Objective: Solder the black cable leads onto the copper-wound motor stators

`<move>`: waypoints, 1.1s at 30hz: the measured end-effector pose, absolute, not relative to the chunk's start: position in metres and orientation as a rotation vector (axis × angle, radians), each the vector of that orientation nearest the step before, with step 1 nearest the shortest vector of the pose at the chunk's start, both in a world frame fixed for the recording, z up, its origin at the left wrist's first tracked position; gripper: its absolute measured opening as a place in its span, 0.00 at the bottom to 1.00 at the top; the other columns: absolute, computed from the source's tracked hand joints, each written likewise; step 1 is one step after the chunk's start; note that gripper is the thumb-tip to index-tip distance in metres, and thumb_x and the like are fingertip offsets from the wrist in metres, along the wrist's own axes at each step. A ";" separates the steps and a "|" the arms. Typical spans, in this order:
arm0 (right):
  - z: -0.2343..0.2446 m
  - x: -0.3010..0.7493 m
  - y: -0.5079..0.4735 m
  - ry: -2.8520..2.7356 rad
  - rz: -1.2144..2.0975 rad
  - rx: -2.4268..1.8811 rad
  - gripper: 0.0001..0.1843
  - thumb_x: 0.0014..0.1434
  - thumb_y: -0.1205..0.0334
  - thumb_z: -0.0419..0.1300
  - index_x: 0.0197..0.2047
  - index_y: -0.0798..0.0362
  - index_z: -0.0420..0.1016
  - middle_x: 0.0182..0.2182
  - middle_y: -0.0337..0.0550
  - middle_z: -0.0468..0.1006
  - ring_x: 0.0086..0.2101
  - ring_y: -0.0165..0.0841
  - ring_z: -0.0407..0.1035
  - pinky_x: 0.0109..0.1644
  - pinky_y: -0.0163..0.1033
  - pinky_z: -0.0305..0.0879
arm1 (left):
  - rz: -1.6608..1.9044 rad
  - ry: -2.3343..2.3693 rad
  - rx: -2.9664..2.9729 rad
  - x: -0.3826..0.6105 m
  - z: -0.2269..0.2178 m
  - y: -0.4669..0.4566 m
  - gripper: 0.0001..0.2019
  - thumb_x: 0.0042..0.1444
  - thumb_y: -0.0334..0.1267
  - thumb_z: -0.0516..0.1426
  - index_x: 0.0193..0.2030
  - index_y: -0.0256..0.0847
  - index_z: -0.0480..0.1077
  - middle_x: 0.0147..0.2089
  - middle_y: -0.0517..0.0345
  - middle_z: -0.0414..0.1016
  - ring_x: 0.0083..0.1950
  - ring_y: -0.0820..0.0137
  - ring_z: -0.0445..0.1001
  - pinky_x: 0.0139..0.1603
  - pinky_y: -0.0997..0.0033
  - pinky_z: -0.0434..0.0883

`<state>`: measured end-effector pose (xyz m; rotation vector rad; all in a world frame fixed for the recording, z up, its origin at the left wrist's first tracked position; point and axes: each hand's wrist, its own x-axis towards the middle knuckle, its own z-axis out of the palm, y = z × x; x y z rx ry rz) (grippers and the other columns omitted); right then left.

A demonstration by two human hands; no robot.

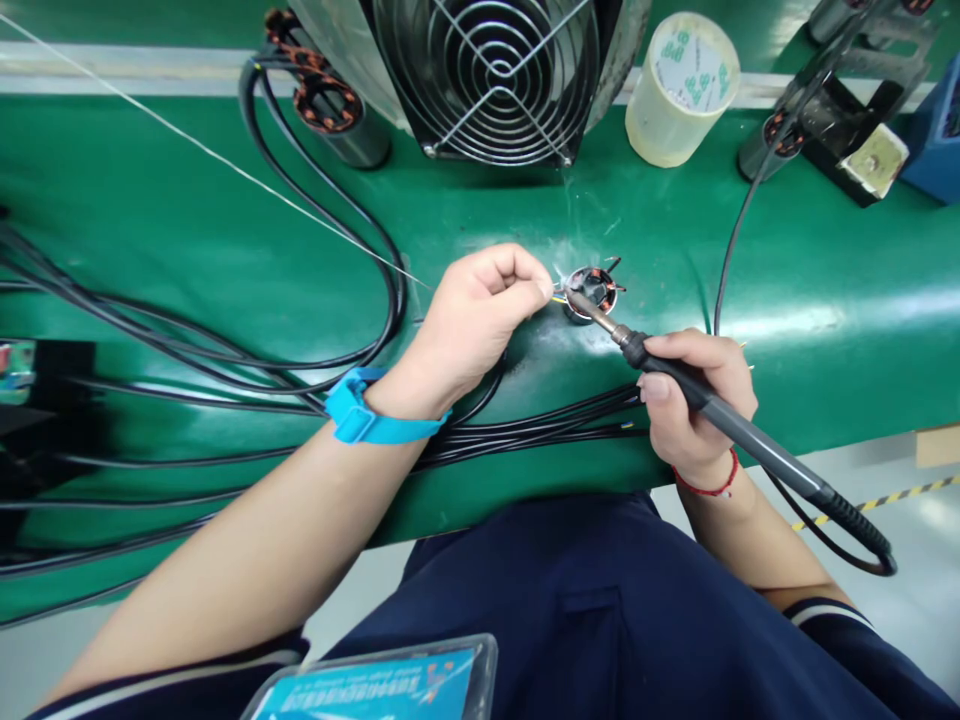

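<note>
Pinches thin coloured wires between thumb and forefinger of the left hand, with fingertips pressed together. Grips a soldering iron in the right hand, with fingers closed round the dark handle and the hot tip at the left edge of a small copper coil. Has the coil on the green worktop, just beyond the left fingertips, in front of a fan. Cannot tell of any grip on the thin pale strand reaching toward the left hand. Black cables beneath the left wrist.
</note>
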<state>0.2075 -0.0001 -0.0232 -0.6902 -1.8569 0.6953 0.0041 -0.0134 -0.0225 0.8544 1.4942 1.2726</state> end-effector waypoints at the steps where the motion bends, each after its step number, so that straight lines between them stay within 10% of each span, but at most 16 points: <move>1: -0.023 0.207 0.000 -1.863 0.701 -0.689 0.08 0.70 0.55 0.61 0.48 0.49 0.77 0.35 0.38 0.82 0.27 0.29 0.73 0.32 0.36 0.74 | 1.273 1.494 0.852 0.004 -0.023 -0.013 0.05 0.50 0.27 0.58 0.26 0.40 0.69 0.25 0.64 0.65 0.27 0.75 0.61 0.33 0.73 0.64; 10: -0.023 0.211 0.002 -1.920 0.612 -0.728 0.11 0.71 0.54 0.61 0.54 0.46 0.75 0.37 0.37 0.82 0.27 0.30 0.73 0.31 0.39 0.75 | 1.301 1.476 0.856 0.003 -0.026 -0.014 0.05 0.50 0.27 0.59 0.27 0.39 0.70 0.25 0.65 0.65 0.26 0.77 0.60 0.32 0.74 0.63; 17: 0.007 0.204 0.018 -1.976 0.890 -0.733 0.20 0.74 0.56 0.60 0.67 0.42 0.69 0.61 0.38 0.78 0.46 0.30 0.83 0.47 0.36 0.82 | 1.306 1.468 0.869 0.003 -0.028 -0.014 0.02 0.48 0.30 0.59 0.28 0.40 0.69 0.24 0.66 0.64 0.25 0.76 0.58 0.30 0.74 0.60; 22: 0.018 0.191 0.035 -2.192 0.813 -0.800 0.14 0.74 0.63 0.58 0.60 0.52 0.71 0.45 0.40 0.85 0.48 0.34 0.81 0.58 0.44 0.77 | 1.286 1.478 0.868 0.003 -0.029 -0.014 0.03 0.47 0.34 0.60 0.28 0.40 0.69 0.24 0.65 0.64 0.26 0.75 0.57 0.31 0.72 0.60; 33: -0.026 0.186 0.034 -2.178 0.686 -0.707 0.21 0.70 0.64 0.59 0.64 0.45 0.65 0.47 0.42 0.85 0.52 0.42 0.76 0.59 0.52 0.71 | 1.306 1.399 0.868 0.004 -0.029 -0.016 0.04 0.49 0.36 0.61 0.28 0.40 0.71 0.25 0.66 0.67 0.27 0.76 0.59 0.32 0.73 0.60</move>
